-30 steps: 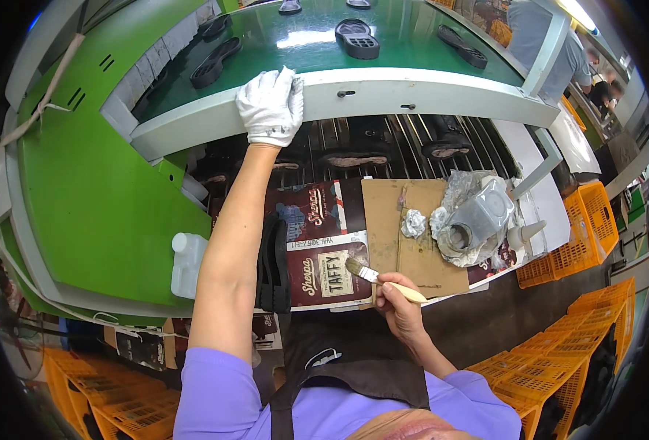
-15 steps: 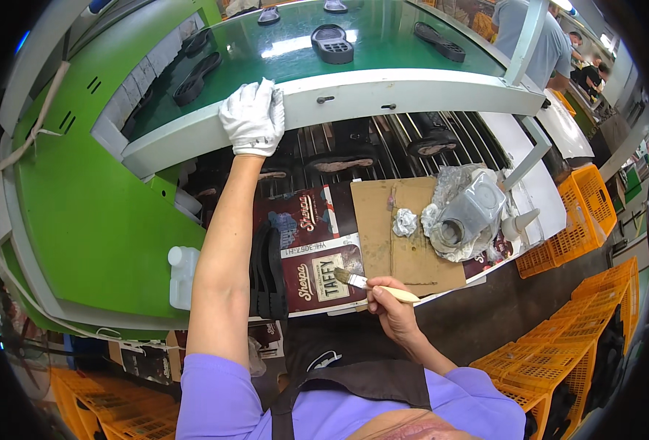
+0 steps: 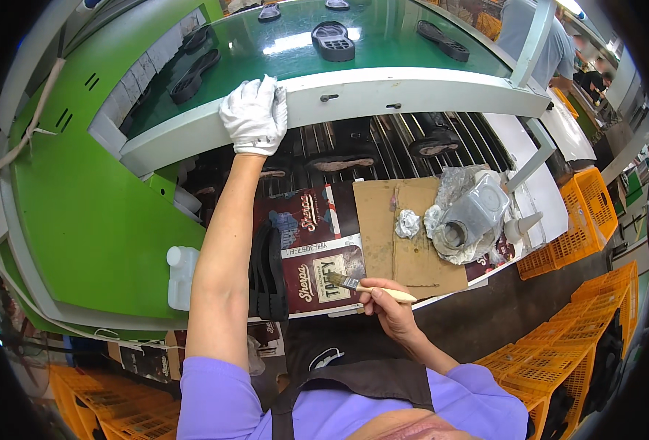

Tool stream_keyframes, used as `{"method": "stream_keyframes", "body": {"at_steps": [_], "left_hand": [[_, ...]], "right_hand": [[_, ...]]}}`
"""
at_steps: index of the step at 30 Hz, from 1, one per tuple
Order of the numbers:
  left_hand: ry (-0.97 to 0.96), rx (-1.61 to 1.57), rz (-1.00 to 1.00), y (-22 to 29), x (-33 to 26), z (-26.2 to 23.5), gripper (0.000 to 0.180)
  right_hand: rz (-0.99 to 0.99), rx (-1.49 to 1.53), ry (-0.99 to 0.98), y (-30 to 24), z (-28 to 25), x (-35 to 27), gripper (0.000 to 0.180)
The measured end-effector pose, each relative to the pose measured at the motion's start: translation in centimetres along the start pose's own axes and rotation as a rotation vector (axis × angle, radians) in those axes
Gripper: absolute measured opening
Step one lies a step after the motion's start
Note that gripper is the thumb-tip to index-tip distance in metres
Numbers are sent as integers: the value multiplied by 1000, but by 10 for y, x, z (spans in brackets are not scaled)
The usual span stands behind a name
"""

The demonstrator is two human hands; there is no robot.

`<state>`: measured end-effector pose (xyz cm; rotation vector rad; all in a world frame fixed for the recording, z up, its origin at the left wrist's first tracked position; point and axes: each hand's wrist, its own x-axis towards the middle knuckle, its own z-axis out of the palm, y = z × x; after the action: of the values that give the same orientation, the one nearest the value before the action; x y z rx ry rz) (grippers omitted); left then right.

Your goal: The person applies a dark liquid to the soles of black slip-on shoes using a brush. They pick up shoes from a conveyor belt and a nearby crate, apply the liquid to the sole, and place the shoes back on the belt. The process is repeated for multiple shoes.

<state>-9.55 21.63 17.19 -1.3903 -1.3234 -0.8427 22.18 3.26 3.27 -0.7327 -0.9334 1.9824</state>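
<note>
My left hand (image 3: 255, 117), in a white glove, is closed over the upper edge of a pale metal rail (image 3: 354, 92) along the conveyor. My right hand (image 3: 389, 304) is bare and holds a paintbrush (image 3: 383, 293) by its cream handle. The brush's bristles point left, over a dark red printed cardboard sheet (image 3: 350, 260). Several black shoe soles (image 3: 267, 271) stand by that sheet, beside my left forearm. On brown cardboard (image 3: 379, 253) to the right are a crumpled white wad (image 3: 407, 224) and a translucent plastic container (image 3: 478, 209) tilted on its side in crinkled wrapping.
Beyond the rail, black soles (image 3: 333, 42) lie spread on the green belt (image 3: 280, 66). Below it, black shoes (image 3: 343, 158) sit on metal rollers. A white jug (image 3: 183, 277) stands against the green machine housing (image 3: 104, 242). Orange crates (image 3: 566, 220) line the right side, where another person (image 3: 529, 40) stands farther off.
The paintbrush in my right hand has moved slightly left over the printed sheet. My left hand keeps its place on the rail.
</note>
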Motion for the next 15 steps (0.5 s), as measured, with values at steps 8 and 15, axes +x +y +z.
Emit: {"method": "stream_keyframes", "body": {"at_steps": [8, 15], "left_hand": [[15, 8, -5, 3, -1, 1, 24], [25, 12, -8, 2, -2, 3, 24]], "right_hand": [[-147, -341, 19, -7, -7, -8, 24], [-231, -419, 41, -10, -20, -15, 17]]}}
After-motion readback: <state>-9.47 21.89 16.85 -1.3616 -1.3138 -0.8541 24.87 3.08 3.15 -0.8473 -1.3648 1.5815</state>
